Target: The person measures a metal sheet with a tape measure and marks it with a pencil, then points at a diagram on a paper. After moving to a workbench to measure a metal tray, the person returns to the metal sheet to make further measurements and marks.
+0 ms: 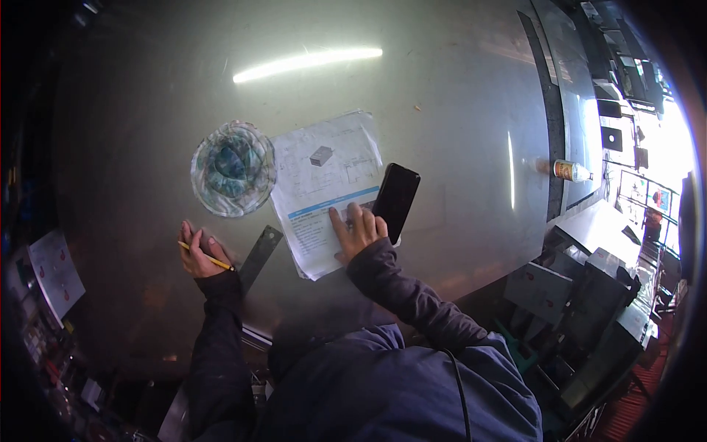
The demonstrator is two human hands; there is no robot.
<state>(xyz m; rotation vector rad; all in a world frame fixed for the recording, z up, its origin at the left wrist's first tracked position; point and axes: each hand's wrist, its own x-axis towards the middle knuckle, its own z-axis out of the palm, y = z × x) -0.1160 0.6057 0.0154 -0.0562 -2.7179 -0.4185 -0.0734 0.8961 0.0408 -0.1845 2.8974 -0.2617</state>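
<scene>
On the metal table lies a stack of printed sheets (pixel 313 184) with a drawing and text. My right hand (pixel 359 231) rests on its lower right part, fingers spread and holding nothing. A black phone (pixel 398 197) lies just beyond that hand, over the right edge of the sheets. My left hand (pixel 201 254) is at the left with a yellow pencil (pixel 213 259) held in its curled fingers. Between the hands and the sheets, a dark flat metal strip (pixel 261 256) lies slanted. Above my left hand sits a round patterned cloth cap (pixel 233 169).
The metal table (pixel 456 110) reflects a long lamp. A bottle with an orange label (pixel 571 171) lies beyond its right side. White boards (pixel 56 274) stand at the left, and panels (pixel 537 291) and equipment at the lower right.
</scene>
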